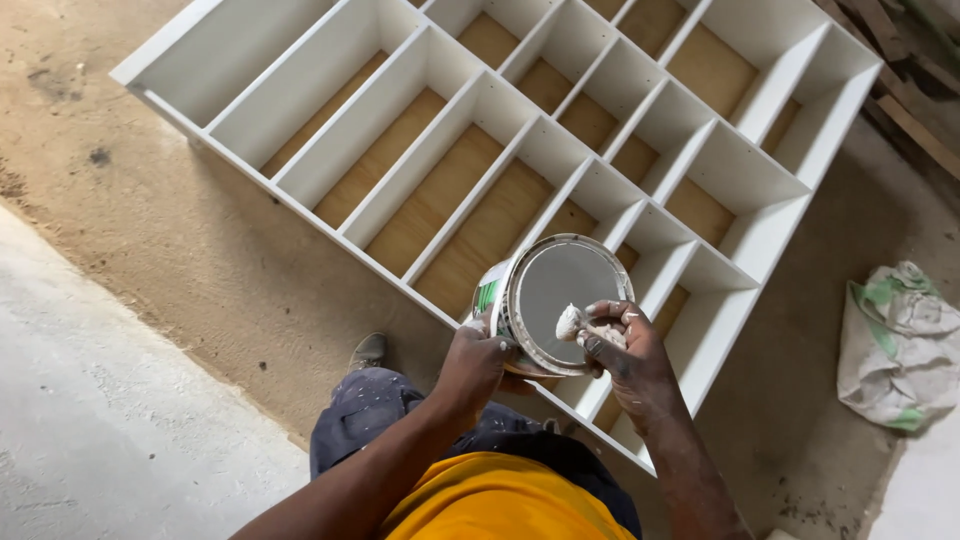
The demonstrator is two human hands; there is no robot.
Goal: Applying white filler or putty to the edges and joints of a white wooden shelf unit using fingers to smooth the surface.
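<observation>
Floor: bare sandy ground (pixel 230 260) fills the left and lower part of the frame, with a paler concrete strip (pixel 90 420) at lower left.
Shelf unit: white compartmented shelf unit (pixel 560 130) lies on its back across the upper half of the frame, its plywood back panel showing brown inside each bay; long narrow bays sit at upper left, smaller square bays at centre and right.
Can: round metal can (pixel 555 300) with a white and green label is held at lower centre, above the near edge of the shelf unit, tilted so its open mouth faces the camera; the inside appears grey.
Left hand: left hand (pixel 475 360) wraps the lower left wall of the can, fingers curled and pressed around it.
Right hand: right hand (pixel 625 355), smeared with white paste, rests at the lower right rim of the can; its fingers pinch a lump of white putty (pixel 572 322) held over the can's mouth.
Person: yellow shirt (pixel 500 500), paint-speckled dark trousers (pixel 375 405) and one grey shoe (pixel 368 350) show at bottom centre.
Sack: crumpled white and green sack (pixel 900 345) lies on the ground at right.
Timber: rough wooden planks (pixel 915 90) lie at upper right.
</observation>
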